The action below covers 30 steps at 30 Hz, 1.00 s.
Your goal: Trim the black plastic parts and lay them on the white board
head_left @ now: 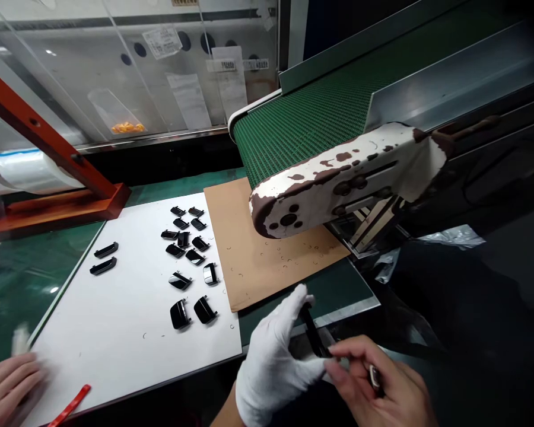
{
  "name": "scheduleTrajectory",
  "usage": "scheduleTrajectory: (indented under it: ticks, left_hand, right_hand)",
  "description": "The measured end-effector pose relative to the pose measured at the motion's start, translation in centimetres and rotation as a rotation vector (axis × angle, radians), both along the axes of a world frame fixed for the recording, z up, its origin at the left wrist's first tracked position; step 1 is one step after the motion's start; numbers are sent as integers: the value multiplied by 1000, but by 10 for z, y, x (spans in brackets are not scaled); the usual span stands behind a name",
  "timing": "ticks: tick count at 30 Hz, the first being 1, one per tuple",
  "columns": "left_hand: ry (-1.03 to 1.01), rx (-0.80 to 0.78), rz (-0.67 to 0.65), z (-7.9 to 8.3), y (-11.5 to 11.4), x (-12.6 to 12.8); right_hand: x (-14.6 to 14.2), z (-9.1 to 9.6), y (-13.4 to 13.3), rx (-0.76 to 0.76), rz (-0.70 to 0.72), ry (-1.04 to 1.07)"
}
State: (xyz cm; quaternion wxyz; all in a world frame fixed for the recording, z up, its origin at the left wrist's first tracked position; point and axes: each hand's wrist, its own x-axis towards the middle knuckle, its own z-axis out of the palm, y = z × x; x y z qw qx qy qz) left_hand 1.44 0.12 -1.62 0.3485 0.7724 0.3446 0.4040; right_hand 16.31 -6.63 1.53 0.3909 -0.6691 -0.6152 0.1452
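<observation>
My left hand (278, 362), in a white glove, is closed on a narrow black plastic part (312, 332) at the lower middle, gripping it between thumb and fingers. The bare fingers of my right hand (378, 379) are pinched together at the part's lower end. A small tool with a dark, shiny end (374, 378) pokes out from the curled fingers of this hand; the rest of it is hidden. Several glossy black plastic parts (194, 257) with small prongs lie on the white board (129, 320), to the left of my hands.
A green conveyor belt (311, 124) with a chipped white end frame (338, 178) overhangs a brown cardboard sheet (249, 261) strewn with small trimmings. Two slim black parts (104, 258) lie farther left. Another person's hand (11, 382) is near a red strip (71, 406). An orange stand (53, 148) holds a film roll (31, 172).
</observation>
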Motion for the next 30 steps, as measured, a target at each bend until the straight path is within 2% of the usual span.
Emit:
scheduleTrajectory:
  ticks: [5,10,16,22,30]
  left_hand:
    - [-56,-152,-131,8,1,-3]
    - [-5,-156,-291,21,8,-6]
    - [84,-146,-321,27,12,-6]
    - [55,-180,-332,28,13,-10]
    - [93,-263,-259,36,11,-11]
  right_hand:
    - [16,7,14,37,209,-298]
    - [22,15,23,-16,293,-511]
    - [23,18,27,-36,310,-602]
    - [17,16,26,-14,306,-543]
    - [14,9,26,88,294,-549]
